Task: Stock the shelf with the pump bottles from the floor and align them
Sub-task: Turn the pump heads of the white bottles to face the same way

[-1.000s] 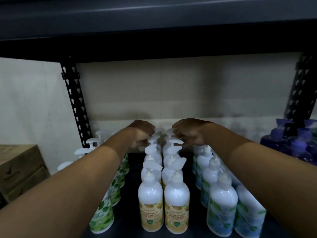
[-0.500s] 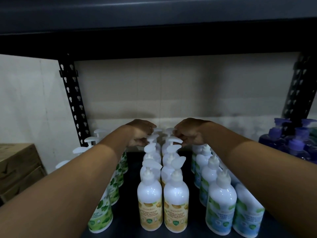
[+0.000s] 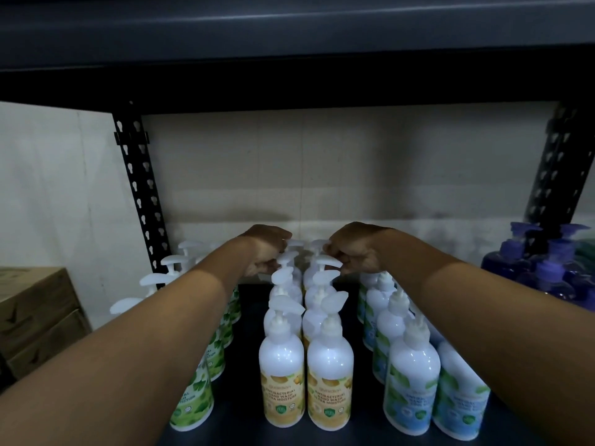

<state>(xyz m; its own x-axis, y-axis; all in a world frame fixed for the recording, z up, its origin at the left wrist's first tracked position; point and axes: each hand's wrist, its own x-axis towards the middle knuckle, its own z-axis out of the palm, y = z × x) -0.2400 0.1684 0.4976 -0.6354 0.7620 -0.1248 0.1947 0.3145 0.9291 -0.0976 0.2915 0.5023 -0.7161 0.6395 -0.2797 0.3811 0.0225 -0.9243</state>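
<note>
Both arms reach in toward 12 o'clock over the dark shelf [image 3: 249,320]. I see the yellow-label bottles [image 3: 281,375] standing upright in two rows side by side down the middle, running from 6 toward 12, with the front pair label-out at 6. Left hand [image 3: 262,252]: fingers curled in narrow, pinching a pump head at the far end of the left row, thumb below; the fingertips are partly hidden behind white plastic. Right hand [image 3: 354,251]: same posture, fingers curled tight onto one of the pump heads [image 3: 326,261] near the far end of the right row. The hands sit near each other but apart, with pump heads between them. The nearer pump heads in these rows lean toward 1 o'clock, and I note they do not all face one way. At 8 o'clock, green-label bottles [image 3: 193,403] stand in a line, partly hidden under the left forearm, their pumps pointing toward 9. At 4 o'clock, blue-label bottles [image 3: 409,387] stand in two rows, partly under the right forearm, with a strip of bare shelf between them and the yellow rows. Out at 3 o'clock, purple bottles [image 3: 547,278] cluster at the foot of the right post [image 3: 560,169]. The left post [image 3: 138,188], black with keyhole slots, rises at 10 o'clock. The upper shelf [image 3: 289,43] spans 12 o'clock, with a pale wall [image 3: 322,172] below it at the back. Cardboard boxes [image 3: 32,317] are stacked at 9 o'clock, outside the rack.
</note>
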